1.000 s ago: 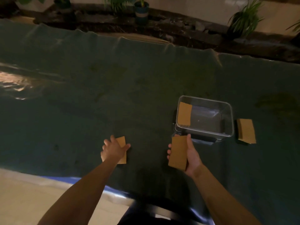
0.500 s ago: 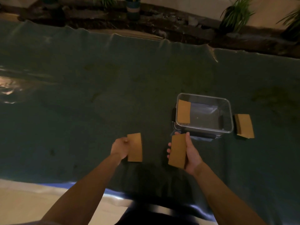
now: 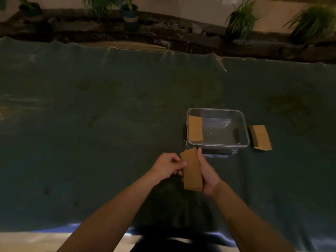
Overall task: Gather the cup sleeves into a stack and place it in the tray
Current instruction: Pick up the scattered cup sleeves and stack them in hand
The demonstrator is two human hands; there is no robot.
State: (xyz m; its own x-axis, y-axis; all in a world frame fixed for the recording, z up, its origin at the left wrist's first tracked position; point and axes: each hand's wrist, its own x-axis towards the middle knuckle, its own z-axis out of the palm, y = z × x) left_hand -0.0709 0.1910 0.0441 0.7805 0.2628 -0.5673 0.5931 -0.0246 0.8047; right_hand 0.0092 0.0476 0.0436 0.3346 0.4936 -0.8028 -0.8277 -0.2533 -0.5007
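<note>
Three groups of brown cup sleeves are seen on a wide bench (image 3: 109,115) covered by a dark green cloth. Toward the right of it, a clear tray (image 3: 244,128) is set, and one sleeve (image 3: 195,130) is laid flat against its left wall. Just beside the tray's right wall, apart from it, a small pile of sleeves (image 3: 260,137) is left on the cloth. Nearest the body, just in front of the tray, a held stack (image 3: 192,170) is raised above the cloth. It is gripped along its right long edge by the right hand (image 3: 208,172), thumb stretched up the side. Its upper left edge is pinched by the left hand (image 3: 168,166), where the top sleeve sits slightly askew.

The sleeves are judged to be light, thin card: stiff enough to keep flat, yet easily creased and apt to slide over one another. A hold across both long edges, lightly squeezed, is judged safest, so that the stack is squared before being lowered.
</note>
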